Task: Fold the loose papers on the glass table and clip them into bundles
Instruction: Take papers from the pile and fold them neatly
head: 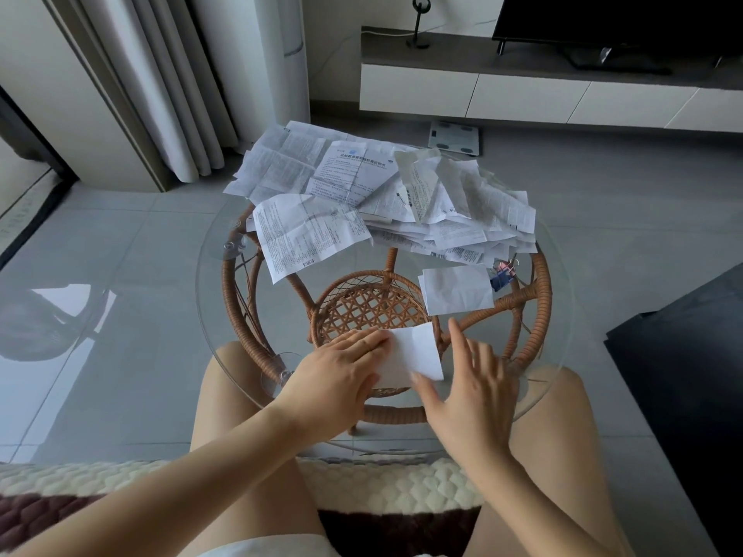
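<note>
Glass bench (209,315) on a wicker frame (538,283), grey tiles (120,255) below. I see the folded paper (416,351) at its near edge, left hand (341,367) flat on it, fingers straight; right hand (470,379) spread, thumb at its corner. Beyond: another folded sheet (458,289), clips (502,275), the loose pile (382,195).

Grey tile floor (120,243); pale curtains (161,74); low white cabinet (522,94); television (623,22).

One wide-angle view, worn on your head as you sit, looks forward and down onto the round glass table (209,299) from close range. Your left hand (341,367) and right hand (470,383) fill the lower centre; the TV cabinet (522,94) lines the far top edge.
</note>
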Demonstrator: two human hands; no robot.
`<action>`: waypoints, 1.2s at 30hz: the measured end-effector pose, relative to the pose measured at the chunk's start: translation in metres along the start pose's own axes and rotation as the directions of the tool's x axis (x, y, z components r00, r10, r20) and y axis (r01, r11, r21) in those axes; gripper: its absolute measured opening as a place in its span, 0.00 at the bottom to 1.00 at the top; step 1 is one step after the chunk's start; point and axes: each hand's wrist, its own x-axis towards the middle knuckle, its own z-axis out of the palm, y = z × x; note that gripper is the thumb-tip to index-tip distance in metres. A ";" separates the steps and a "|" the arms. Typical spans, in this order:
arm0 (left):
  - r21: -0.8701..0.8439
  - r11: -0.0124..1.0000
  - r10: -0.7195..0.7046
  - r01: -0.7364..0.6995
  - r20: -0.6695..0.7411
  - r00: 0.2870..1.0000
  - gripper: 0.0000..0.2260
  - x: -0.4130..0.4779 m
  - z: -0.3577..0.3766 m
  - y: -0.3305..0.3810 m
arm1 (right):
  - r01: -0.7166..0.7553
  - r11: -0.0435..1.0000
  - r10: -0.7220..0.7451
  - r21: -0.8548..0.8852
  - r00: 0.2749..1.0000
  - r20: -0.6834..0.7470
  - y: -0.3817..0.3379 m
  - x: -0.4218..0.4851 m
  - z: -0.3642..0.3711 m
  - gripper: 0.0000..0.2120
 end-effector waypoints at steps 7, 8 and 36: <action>0.055 0.998 0.009 -0.015 0.102 0.995 0.22 -0.004 -0.005 -0.013 | 0.053 0.992 -0.051 0.115 0.999 -0.018 0.020 0.006 -0.002 0.29; 0.068 0.998 0.009 -0.017 0.115 0.993 0.21 -0.004 -0.007 -0.016 | 0.052 0.991 -0.052 0.127 0.999 -0.004 0.021 0.007 -0.003 0.29; 0.009 0.937 0.343 -0.350 0.173 0.923 0.16 0.022 -0.003 0.033 | 0.610 0.791 -0.578 -0.051 0.771 0.266 0.091 0.008 -0.037 0.25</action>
